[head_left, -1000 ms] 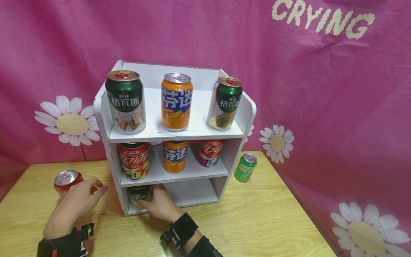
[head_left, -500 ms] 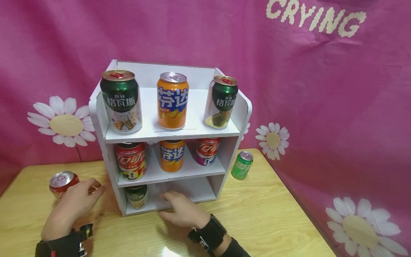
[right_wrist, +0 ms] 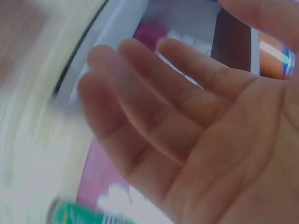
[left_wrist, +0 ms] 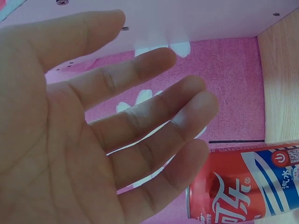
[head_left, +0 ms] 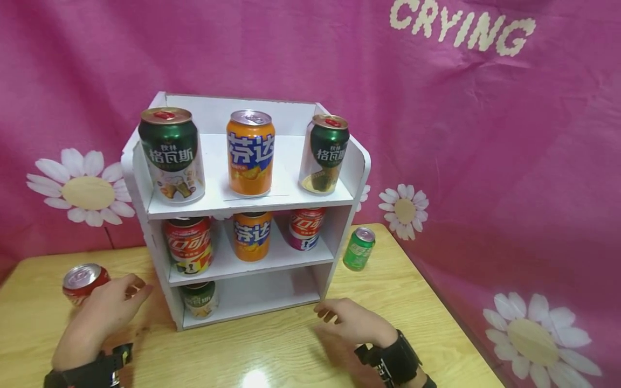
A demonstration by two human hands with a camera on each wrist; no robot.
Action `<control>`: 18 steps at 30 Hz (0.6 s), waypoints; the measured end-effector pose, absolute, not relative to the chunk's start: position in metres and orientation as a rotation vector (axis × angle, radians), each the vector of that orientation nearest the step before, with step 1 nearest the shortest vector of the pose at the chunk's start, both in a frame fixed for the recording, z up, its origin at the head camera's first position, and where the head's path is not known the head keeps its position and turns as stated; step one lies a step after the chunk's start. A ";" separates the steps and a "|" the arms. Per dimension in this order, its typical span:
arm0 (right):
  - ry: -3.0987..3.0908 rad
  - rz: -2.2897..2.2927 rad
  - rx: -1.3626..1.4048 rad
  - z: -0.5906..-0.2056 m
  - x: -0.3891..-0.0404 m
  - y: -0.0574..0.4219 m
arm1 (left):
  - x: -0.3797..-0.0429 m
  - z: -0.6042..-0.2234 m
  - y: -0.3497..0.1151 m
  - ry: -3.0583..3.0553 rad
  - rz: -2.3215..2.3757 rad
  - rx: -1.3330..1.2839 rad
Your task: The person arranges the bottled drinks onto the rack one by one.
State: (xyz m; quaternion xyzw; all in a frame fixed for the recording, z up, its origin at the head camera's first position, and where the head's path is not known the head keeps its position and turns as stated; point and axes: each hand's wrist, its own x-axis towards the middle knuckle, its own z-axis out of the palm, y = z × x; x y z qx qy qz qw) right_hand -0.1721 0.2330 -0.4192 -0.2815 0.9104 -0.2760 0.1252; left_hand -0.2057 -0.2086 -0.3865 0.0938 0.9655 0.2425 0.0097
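My left hand (head_left: 108, 307) is beside a red cola can (head_left: 83, 281) on the table, left of the shelf. In the left wrist view its fingers (left_wrist: 154, 107) are relaxed and hold nothing, with the red can's side at the lower right. My right hand (head_left: 356, 321) is in front of the shelf's lower right corner, palm bare and fingers (right_wrist: 140, 107) loosely bent. Nearest to it is a green can (head_left: 359, 249) standing right of the shelf. On the bottom shelf, at the left, stands a green-and-white kvass can (head_left: 200, 299).
The white three-tier shelf (head_left: 262, 311) stands on the wooden table (head_left: 271, 355). On top are two kvass cans (head_left: 171, 156) with an orange Fanta can (head_left: 250, 153) between them. The middle tier holds two red cola cans (head_left: 189, 245) and another Fanta can (head_left: 252, 236). Pink cloth hangs behind.
My right hand has let go of the kvass can on the bottom shelf and moved out to the right, towards the green can. The left hand has stayed by the red can.
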 end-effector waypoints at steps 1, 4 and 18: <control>2.673 -0.791 -0.780 -0.419 -0.174 0.240 | -0.205 -0.387 -0.209 3.012 0.756 0.286; 2.791 -0.718 -0.646 -0.415 -0.179 0.259 | -0.204 -0.390 -0.210 3.000 0.762 0.263; 3.500 -0.646 0.217 -0.409 -0.255 0.299 | -0.206 -0.390 -0.211 2.991 0.779 0.280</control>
